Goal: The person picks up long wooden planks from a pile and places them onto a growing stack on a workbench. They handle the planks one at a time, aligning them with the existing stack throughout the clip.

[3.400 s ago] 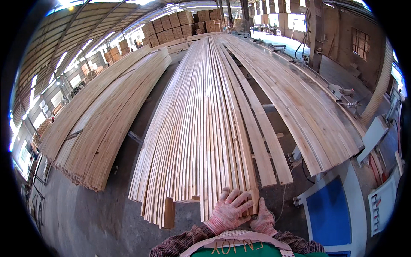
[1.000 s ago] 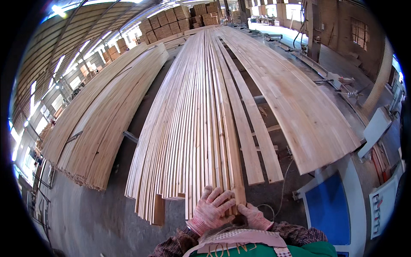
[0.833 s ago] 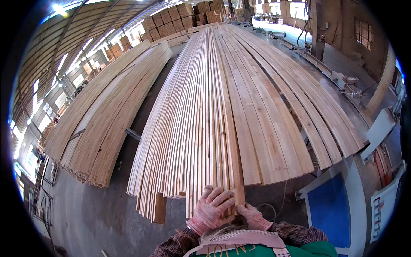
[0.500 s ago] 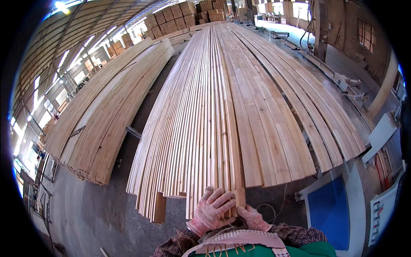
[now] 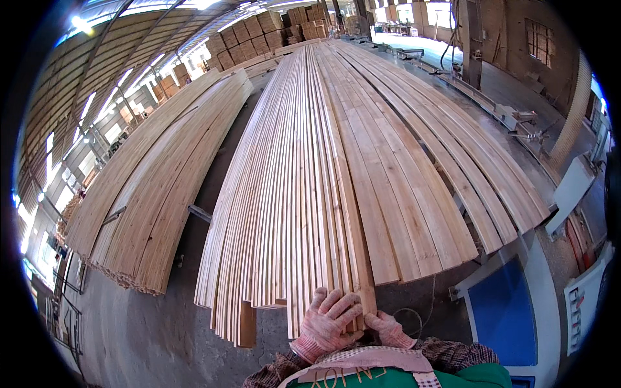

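A long row of narrow wooden boards (image 5: 272,194) stands on edge down the middle, their near ends uneven. My left hand (image 5: 328,323), in a pale pinkish work glove, lies over the near ends of these boards with its fingers spread. In a matching glove, my right hand (image 5: 390,330) is closed at the near end of the rightmost board (image 5: 362,284) of the row, its thumb side against the wood. Part of its fingers is hidden behind that end.
Flat-lying boards (image 5: 414,213) extend to the right of the row. Across a gap on the left lies another board stack (image 5: 145,213). A white and blue machine cabinet (image 5: 501,310) stands at my right, with a hose (image 5: 572,116) beyond. Bundled timber (image 5: 249,35) is piled far back.
The view has shifted slightly, so the boards and both hands sit a little lower in the picture. Both hands keep nearly the same places at the board ends.
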Action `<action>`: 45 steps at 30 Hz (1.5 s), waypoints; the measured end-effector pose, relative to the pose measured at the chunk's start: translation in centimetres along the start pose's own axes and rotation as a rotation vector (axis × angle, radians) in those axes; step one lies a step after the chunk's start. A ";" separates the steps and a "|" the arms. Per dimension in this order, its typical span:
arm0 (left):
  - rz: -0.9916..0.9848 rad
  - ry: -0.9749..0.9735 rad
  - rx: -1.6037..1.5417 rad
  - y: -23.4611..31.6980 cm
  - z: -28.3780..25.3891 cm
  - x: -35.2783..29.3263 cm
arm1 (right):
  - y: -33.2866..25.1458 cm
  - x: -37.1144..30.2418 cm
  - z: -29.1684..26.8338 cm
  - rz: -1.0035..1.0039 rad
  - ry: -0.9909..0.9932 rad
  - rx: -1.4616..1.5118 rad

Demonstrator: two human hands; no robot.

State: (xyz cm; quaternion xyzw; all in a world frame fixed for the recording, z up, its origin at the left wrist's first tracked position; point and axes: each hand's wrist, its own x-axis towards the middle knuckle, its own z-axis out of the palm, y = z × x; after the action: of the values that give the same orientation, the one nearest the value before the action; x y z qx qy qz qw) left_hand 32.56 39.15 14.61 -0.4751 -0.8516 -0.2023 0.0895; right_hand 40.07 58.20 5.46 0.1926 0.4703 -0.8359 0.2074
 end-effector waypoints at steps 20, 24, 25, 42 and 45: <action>-0.004 0.008 -0.002 -0.1 0.0 -0.1 | 0.9 0.3 0.0 -0.059 0.026 0.045; 0.005 0.026 0.006 -0.2 0.1 -0.2 | 0.1 -0.4 0.9 -0.046 0.028 0.093; 0.007 0.029 0.004 -0.2 0.1 -0.2 | 0.2 -0.4 0.7 -0.035 0.035 0.093; 0.004 0.022 0.015 -0.3 0.5 -0.5 | -0.1 -0.6 0.8 -0.050 0.011 0.059; 0.010 0.027 0.022 -0.2 0.4 -0.4 | 0.4 -0.2 0.4 -0.058 0.018 0.039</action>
State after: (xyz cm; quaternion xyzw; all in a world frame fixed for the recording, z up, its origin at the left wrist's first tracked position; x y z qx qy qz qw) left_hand 32.59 38.94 14.02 -0.4758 -0.8500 -0.1989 0.1073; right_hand 40.35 57.73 5.47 0.1905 0.4611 -0.8488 0.1752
